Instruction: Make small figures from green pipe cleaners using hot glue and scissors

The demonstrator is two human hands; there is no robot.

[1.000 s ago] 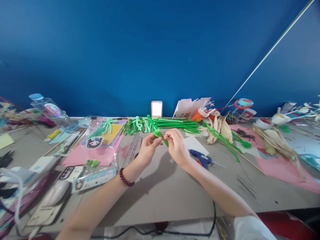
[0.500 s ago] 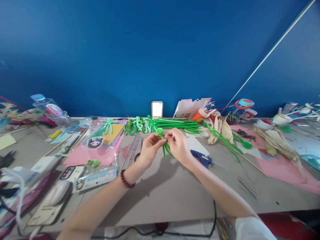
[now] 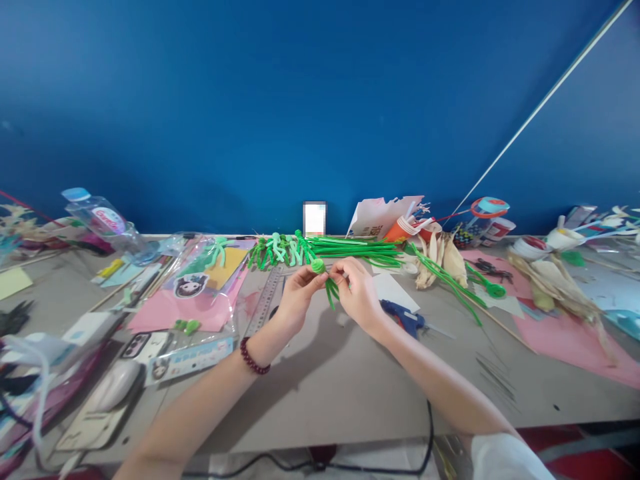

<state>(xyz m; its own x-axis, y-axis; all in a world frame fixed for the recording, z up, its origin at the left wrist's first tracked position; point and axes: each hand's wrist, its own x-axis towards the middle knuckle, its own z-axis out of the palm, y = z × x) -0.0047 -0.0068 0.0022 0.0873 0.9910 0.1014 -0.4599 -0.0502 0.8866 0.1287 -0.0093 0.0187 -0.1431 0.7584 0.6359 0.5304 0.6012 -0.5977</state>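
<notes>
Between my hands, over the middle of the table, is a green pipe-cleaner piece [image 3: 318, 266] with a coiled round head and loose stems hanging below it. My left hand [image 3: 299, 293], with a dark red bead bracelet on the wrist, pinches it just under the head. The fingertips of my right hand [image 3: 354, 287] are closed on it from the other side, near the stems. Fingers partly hide where the stems join the head. Just behind lie a bundle of straight green pipe cleaners [image 3: 357, 249] and several twisted green pieces [image 3: 280, 250].
A blue glue gun [image 3: 407, 319] lies right of my right hand. To the left are a clear ruler [image 3: 264, 301], a plastic sleeve with pink paper [image 3: 185, 310], a white mouse [image 3: 117, 385] and a water bottle [image 3: 107, 220]. Dried husks [image 3: 447, 260] and paper cups [image 3: 400, 229] stand at back right.
The coiled head has tipped and dropped slightly, and its stems now hang more bunched together. Both hands have shifted only a little and keep their hold.
</notes>
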